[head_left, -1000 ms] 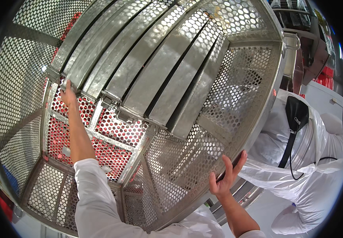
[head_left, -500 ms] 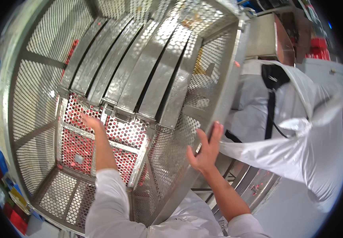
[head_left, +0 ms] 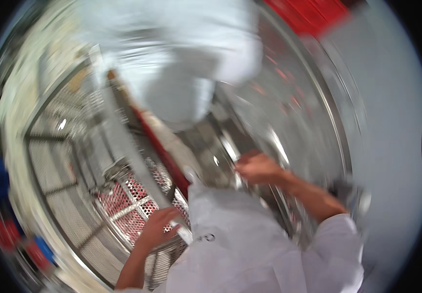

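My left hand point(head_left: 156, 228) is at the near rim point(head_left: 145, 173) of a large metal cage with perforated walls, its fingers slightly apart. Red shows through the holes in the cage's lower panel point(head_left: 132, 205). To the right, my right hand point(head_left: 258, 168) is closed, fingers curled, beside the near edge of a wide, shiny steel tub point(head_left: 298, 117). Motion blur hides what those fingers hold, if anything. Small red bits are smeared along the tub's surface.
Another person in white clothing point(head_left: 196, 44) bends in at the far side, between cage and tub. A red crate point(head_left: 313, 14) is at the far right. Blue and red objects point(head_left: 6, 224) line the left edge. A dark red-edged strip point(head_left: 159, 144) runs beside the cage rim.
The view has swung to the right. My left hand has moved from inside the cage to its rim; my right hand has left the rim for the tub and closed.
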Available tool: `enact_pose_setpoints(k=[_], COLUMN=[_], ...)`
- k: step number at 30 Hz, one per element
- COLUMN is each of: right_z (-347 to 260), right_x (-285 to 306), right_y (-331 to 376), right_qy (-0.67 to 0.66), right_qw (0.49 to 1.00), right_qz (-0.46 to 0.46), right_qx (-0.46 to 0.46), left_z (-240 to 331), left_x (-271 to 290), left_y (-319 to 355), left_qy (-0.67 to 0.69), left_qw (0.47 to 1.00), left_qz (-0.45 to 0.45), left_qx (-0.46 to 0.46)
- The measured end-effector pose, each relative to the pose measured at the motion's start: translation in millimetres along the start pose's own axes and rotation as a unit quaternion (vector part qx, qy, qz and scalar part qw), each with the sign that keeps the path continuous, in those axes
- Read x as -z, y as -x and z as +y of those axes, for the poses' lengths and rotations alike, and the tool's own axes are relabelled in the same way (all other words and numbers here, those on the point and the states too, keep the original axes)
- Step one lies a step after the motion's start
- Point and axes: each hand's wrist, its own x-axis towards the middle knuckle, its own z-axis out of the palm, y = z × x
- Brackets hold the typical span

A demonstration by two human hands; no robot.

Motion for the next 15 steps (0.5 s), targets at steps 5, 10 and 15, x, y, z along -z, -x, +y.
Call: enact_pose_setpoints(k=[5, 10, 15], right_z=[20.2, 88.1, 106.9], right_x=[-16.6, -185.3, -380.6], right_y=[429.5, 438.6, 554.7], right_qy=[-0.106, -0.262, -0.268], right_qw=[0.87, 0.757, 0.503], right_qz=[0.193, 0.314, 0.441], right_qx=[-0.441, -0.51, -0.693], left_z=[69.5, 169.9, 235.7], left_x=[42.7, -242.9, -455.7], left_y=[69.1, -232.8, -311.2], left_qy=[-0.165, -0.031, 0.057], left_qw=[0.951, 0.979, 0.939], left_qz=[-0.103, -0.093, -0.32], left_qx=[0.24, -0.181, 0.114])
